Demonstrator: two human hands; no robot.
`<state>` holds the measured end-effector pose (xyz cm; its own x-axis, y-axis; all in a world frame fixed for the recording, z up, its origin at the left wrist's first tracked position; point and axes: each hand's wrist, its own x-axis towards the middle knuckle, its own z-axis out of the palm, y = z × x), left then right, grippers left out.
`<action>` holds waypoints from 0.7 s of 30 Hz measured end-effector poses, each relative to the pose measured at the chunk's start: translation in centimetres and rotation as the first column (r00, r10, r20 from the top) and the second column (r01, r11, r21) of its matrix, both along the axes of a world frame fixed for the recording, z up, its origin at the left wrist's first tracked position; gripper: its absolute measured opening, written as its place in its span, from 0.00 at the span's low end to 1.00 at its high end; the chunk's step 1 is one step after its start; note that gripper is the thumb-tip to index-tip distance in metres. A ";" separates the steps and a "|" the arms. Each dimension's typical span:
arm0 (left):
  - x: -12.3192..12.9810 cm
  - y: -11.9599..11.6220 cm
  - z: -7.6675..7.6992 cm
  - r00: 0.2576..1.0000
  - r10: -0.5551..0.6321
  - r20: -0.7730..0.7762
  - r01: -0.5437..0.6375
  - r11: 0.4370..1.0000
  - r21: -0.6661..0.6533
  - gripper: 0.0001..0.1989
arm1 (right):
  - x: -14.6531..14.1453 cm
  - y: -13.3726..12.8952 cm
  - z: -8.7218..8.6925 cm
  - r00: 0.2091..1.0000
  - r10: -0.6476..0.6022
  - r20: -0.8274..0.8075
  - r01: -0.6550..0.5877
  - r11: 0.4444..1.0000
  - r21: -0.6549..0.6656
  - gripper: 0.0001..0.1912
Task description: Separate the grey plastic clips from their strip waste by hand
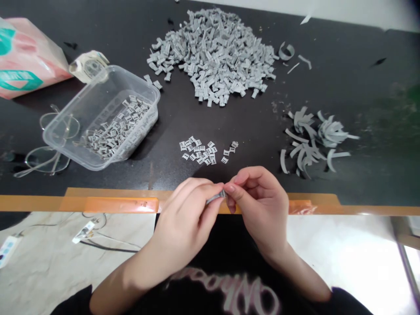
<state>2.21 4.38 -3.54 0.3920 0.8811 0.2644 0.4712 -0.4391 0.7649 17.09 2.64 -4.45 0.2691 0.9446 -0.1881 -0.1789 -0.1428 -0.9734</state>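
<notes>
Over the table's front edge, my two hands meet fingertip to fingertip. My left hand (187,214) is closed, pinching a short grey strip (214,198) between thumb and fingers. My right hand (262,205) is also closed, thumb and forefinger pressed together at the strip's end; what lies in that pinch is mostly hidden. Just beyond the hands lies a small group of little grey frame-like buckles (206,153). Loose curled grey strips (308,148) lie to the right. A big heap of grey strap pieces (219,57) sits at the back.
A clear plastic tub (75,151) at the left holds many small buckles. Eyeglasses (46,159) lie beside it, partly behind its wall. A pink-and-green package (29,57) and a crumpled wrapper (88,65) are behind. Orange tape (121,204) covers the table's front edge.
</notes>
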 end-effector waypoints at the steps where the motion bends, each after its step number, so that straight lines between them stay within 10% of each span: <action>1: 0.0 -0.1 -0.2 0.999 0.015 -0.037 -0.013 0.998 0.054 0.09 | -0.2 0.0 0.1 0.998 0.004 0.056 -0.005 1.000 0.005 0.08; 11: -0.4 0.0 -2.2 0.975 0.043 -0.218 -0.012 0.990 0.142 0.07 | 0.1 -0.2 -0.1 0.813 0.188 0.552 -0.214 0.977 -0.018 0.12; 17: 0.0 0.9 -1.7 0.975 0.033 -0.220 -0.021 0.998 0.056 0.02 | 0.7 0.0 -0.2 0.638 0.047 0.769 -0.208 0.972 0.113 0.10; 21: -0.3 1.8 -1.1 0.998 0.014 0.053 -0.003 0.979 -0.202 0.02 | 1.4 0.2 -0.2 0.824 0.123 0.553 -0.201 0.976 0.083 0.07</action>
<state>1.94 6.16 -4.67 0.3746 0.9216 0.1011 0.4298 -0.2693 0.8618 18.52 2.88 -4.64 0.1317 0.9887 0.0712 0.3963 0.0133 -0.9180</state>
